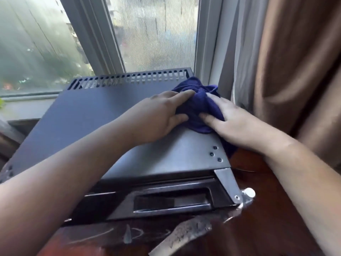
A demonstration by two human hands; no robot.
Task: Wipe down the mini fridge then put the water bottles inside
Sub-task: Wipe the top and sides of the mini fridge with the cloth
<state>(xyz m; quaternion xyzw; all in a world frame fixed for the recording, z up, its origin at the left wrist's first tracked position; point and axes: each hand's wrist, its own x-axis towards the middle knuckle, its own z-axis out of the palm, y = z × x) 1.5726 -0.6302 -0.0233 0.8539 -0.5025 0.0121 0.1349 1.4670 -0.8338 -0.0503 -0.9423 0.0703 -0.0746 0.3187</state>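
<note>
Cloth (198, 106), soft and limp, bunches between left hand (158, 115) and right hand (238, 122), both grips pinching its folds atop the mini fridge (92, 115)

A window (151, 34) fills the upper part of the view; its panes are fogged or streaked, and only blurred greenery and buildings can be made out through them; the panes are divided by a grey frame post (92, 32) slanting through the window; below the window's left pane a pale sill (27, 106) is seen; to the right of the window a brown curtain (295, 61) hangs in folds, with a lighter grey lining (239, 52) between it and the window's edge; below the window and curtain, a dark reddish wooden surface (267, 209) is spread, marked with pale scuffs.
</note>
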